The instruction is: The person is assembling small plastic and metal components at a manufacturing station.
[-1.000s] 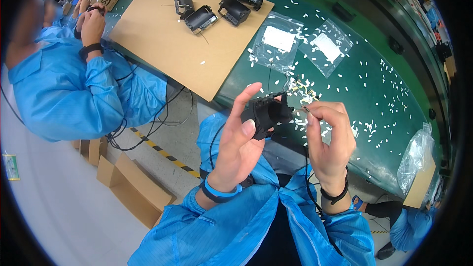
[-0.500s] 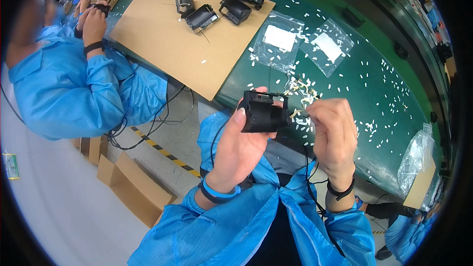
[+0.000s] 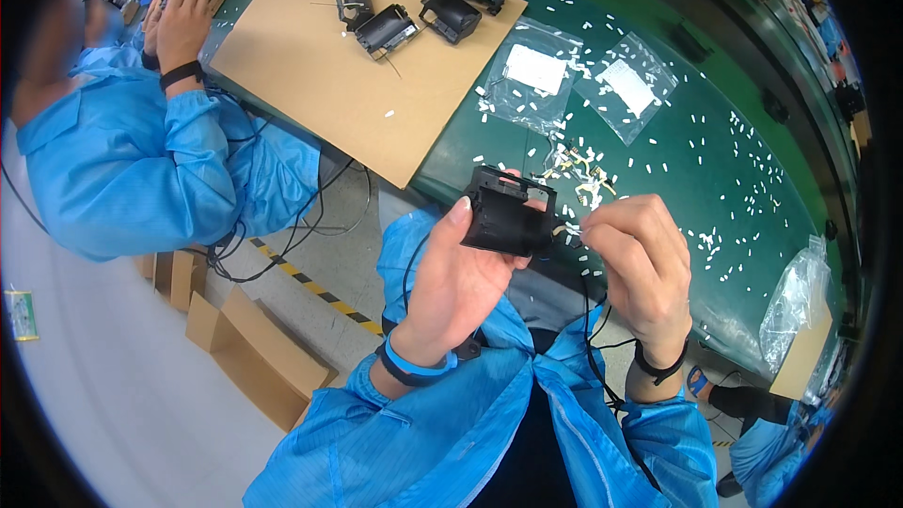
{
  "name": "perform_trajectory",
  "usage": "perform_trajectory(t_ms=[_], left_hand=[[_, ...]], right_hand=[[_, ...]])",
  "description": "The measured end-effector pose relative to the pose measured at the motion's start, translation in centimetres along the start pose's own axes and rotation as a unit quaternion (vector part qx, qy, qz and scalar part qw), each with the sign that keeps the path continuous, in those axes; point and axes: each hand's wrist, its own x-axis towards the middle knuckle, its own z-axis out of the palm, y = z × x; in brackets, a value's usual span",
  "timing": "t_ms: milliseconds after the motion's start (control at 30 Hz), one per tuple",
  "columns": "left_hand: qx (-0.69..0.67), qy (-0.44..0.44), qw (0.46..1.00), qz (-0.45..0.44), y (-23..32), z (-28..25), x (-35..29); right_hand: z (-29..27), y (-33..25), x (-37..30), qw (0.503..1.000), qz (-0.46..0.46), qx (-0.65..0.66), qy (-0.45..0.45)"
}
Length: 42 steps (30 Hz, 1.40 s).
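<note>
My left hand (image 3: pixel 447 296) grips a black plastic housing (image 3: pixel 508 221), thumb on its near left edge and fingers underneath. The housing is held up before me at the green table's near edge, its hollow curved side facing up. Just right of it, my right hand (image 3: pixel 644 268) is closed in a pinch of thumb and forefinger. A small pale yellowish piece (image 3: pixel 564 229) shows between the housing's right end and those fingertips. What exactly the fingertips hold is too small to make out.
Small white pieces (image 3: pixel 588 188) lie scattered over the green table (image 3: pixel 451 155). Two clear bags with white labels (image 3: pixel 534 71) lie beyond. More black housings (image 3: pixel 450 17) rest on a brown cardboard sheet (image 3: pixel 329 85). A co-worker in blue (image 3: pixel 141 160) sits at left. Clear plastic (image 3: pixel 795 296) lies at right.
My right hand has opened out a little at the back fingers and shifted slightly down, still pinched. The housing has tilted slightly in my left hand. The co-worker's hands have risen a little.
</note>
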Motion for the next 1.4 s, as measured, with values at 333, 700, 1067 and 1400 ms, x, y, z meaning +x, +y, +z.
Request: perform_trajectory(t_ms=[333,700,1067,1400], left_hand=[[0.032,-0.027,0.999,-0.012,-0.2,-0.5,-0.3],[0.010,-0.018,1.000,0.005,0.0,-0.2,-0.3],[0.027,-0.016,0.999,0.018,-0.2,-0.1,-0.5],[0.027,-0.046,0.998,0.035,-0.2,-0.2,-0.6]], right_hand=[[-0.7,-0.1,0.0,0.998,0.007,-0.068,-0.005],[-0.1,-0.5,-0.8,0.996,0.020,0.091,0.004],[0.1,-1.3,-1.2,0.989,0.037,0.145,0.004],[0.2,-1.3,-1.8,0.985,0.053,0.156,0.044]])
